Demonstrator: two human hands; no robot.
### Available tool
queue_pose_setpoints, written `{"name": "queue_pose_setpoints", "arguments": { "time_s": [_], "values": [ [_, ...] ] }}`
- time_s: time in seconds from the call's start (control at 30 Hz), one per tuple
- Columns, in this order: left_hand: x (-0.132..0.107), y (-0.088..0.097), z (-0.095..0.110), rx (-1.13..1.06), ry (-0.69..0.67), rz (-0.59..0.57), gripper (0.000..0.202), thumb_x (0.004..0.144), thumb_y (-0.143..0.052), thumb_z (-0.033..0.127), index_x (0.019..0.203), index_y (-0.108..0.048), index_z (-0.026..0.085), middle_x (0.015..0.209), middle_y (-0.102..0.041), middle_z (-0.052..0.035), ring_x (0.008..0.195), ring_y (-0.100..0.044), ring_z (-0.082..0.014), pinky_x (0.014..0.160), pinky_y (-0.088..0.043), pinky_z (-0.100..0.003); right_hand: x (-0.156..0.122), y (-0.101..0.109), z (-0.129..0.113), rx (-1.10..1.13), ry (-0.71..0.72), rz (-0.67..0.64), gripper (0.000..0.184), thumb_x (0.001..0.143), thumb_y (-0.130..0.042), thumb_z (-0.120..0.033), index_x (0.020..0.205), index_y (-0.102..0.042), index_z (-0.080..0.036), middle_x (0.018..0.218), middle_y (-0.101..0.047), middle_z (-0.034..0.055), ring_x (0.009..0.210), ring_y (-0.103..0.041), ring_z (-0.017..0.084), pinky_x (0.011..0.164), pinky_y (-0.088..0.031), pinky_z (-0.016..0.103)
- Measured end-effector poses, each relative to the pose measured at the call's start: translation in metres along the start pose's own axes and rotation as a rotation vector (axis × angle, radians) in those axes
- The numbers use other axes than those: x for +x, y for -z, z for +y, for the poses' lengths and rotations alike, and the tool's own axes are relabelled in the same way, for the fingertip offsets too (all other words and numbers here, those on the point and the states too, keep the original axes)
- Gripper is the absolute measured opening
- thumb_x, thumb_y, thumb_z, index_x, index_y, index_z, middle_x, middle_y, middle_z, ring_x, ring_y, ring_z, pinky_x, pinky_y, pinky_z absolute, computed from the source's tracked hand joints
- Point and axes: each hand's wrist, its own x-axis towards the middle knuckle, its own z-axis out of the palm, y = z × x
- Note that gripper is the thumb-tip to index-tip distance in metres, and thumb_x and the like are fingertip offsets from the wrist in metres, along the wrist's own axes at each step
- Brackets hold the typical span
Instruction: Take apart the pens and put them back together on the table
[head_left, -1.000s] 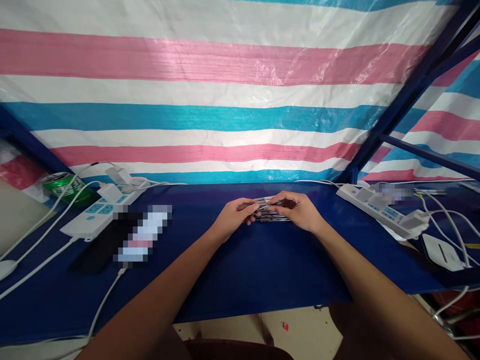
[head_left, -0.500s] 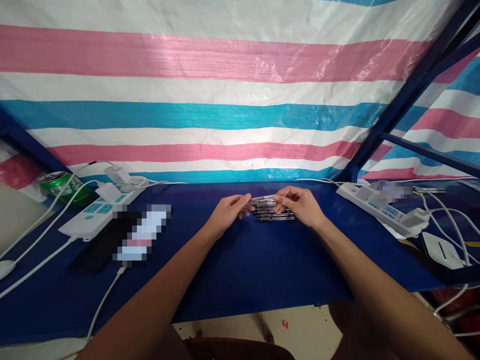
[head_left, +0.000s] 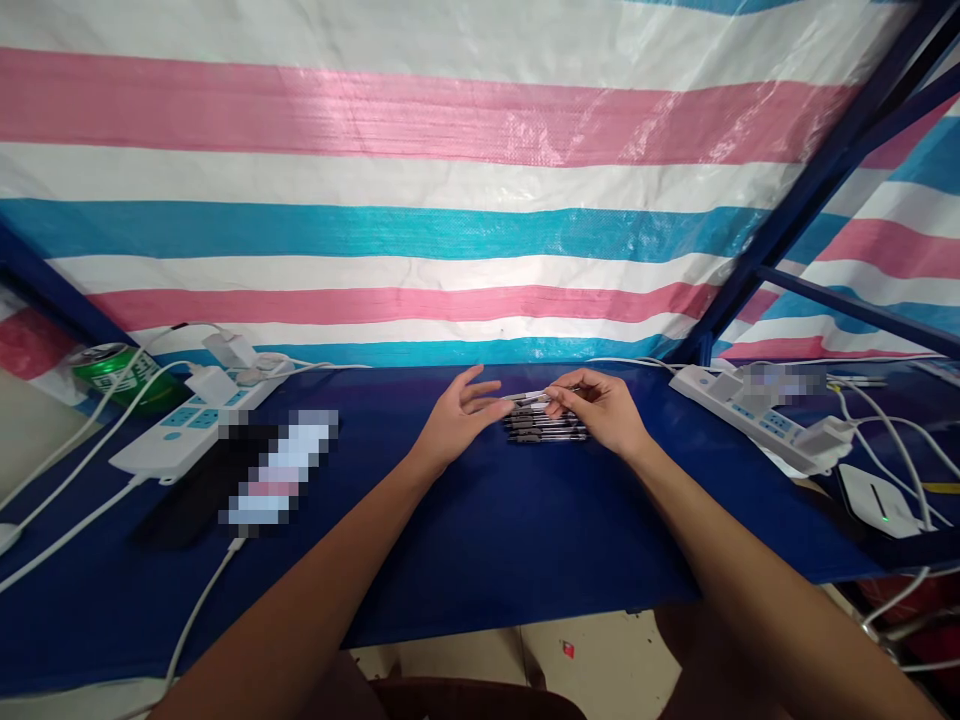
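Note:
Several pens (head_left: 546,428) lie side by side in a small stack on the blue table (head_left: 480,540). My right hand (head_left: 600,410) pinches the topmost pen (head_left: 531,397) by its right end, just above the stack. My left hand (head_left: 459,418) is at the stack's left end with its fingers spread apart; its thumb tip is close to the held pen's left end, holding nothing.
A white power strip (head_left: 191,425) with plugs and cables, a green can (head_left: 112,368) and a dark phone with a blurred object (head_left: 247,470) lie at the left. Another power strip (head_left: 757,425) and a white device (head_left: 877,495) lie at the right. A striped tarp hangs behind.
My left hand has let go of the pens and opened its fingers. My right hand keeps its pinch on the top pen.

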Motion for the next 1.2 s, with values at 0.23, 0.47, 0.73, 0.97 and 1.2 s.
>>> {"name": "queue_pose_setpoints", "arguments": {
  "time_s": [0.23,0.47,0.73,0.97,1.2],
  "values": [
    [-0.002,-0.002,0.002,0.004,-0.017,-0.065,0.087,0.073,-0.097,0.038,0.150,-0.058,0.024,0.143,-0.070,-0.0164,0.119,-0.073,-0.0291,0.102,-0.060,-0.046,0.000,0.002,0.000,0.000,0.015,0.012,0.038,0.083,-0.087,-0.061,0.095,-0.077,-0.026,0.083,-0.082,0.0063,0.077,-0.079,0.026,0.079,-0.068,0.045],
    [-0.003,-0.005,-0.001,0.011,-0.006,-0.086,0.070,0.074,-0.095,0.044,0.135,-0.070,0.020,0.130,-0.077,-0.0142,0.117,-0.074,-0.0295,0.101,-0.060,-0.044,0.000,0.003,0.000,0.005,0.019,0.018,0.040,0.081,-0.087,-0.062,0.095,-0.077,-0.025,0.083,-0.082,0.0059,0.077,-0.079,0.026,0.080,-0.068,0.046],
    [-0.004,-0.004,0.000,0.120,-0.055,-0.082,0.041,0.082,-0.088,0.045,0.112,-0.079,0.018,0.108,-0.082,-0.0099,0.099,-0.077,-0.0264,0.094,-0.061,-0.042,0.001,0.007,0.000,0.006,-0.033,-0.060,0.039,0.082,-0.086,-0.061,0.095,-0.078,-0.026,0.081,-0.081,0.0056,0.075,-0.078,0.025,0.078,-0.067,0.044],
    [-0.012,-0.013,0.003,0.534,-0.309,-0.161,0.024,0.087,-0.081,0.030,0.110,-0.079,0.025,0.108,-0.081,-0.0058,0.096,-0.075,-0.0245,0.092,-0.060,-0.039,-0.004,0.035,-0.006,-0.216,-0.119,-0.410,0.034,0.081,-0.088,-0.052,0.102,-0.083,-0.025,0.094,-0.081,0.0035,0.083,-0.075,0.024,0.075,-0.060,0.037],
    [-0.015,-0.016,-0.005,0.825,-0.510,-0.297,0.051,0.090,-0.079,0.030,0.140,-0.067,0.026,0.143,-0.066,-0.0102,0.138,-0.055,-0.0326,0.117,-0.048,-0.052,-0.003,0.043,-0.003,-0.502,0.001,-0.452,0.030,0.082,-0.087,-0.050,0.100,-0.082,-0.027,0.098,-0.080,0.0021,0.086,-0.072,0.024,0.074,-0.055,0.033]
  ]
}}
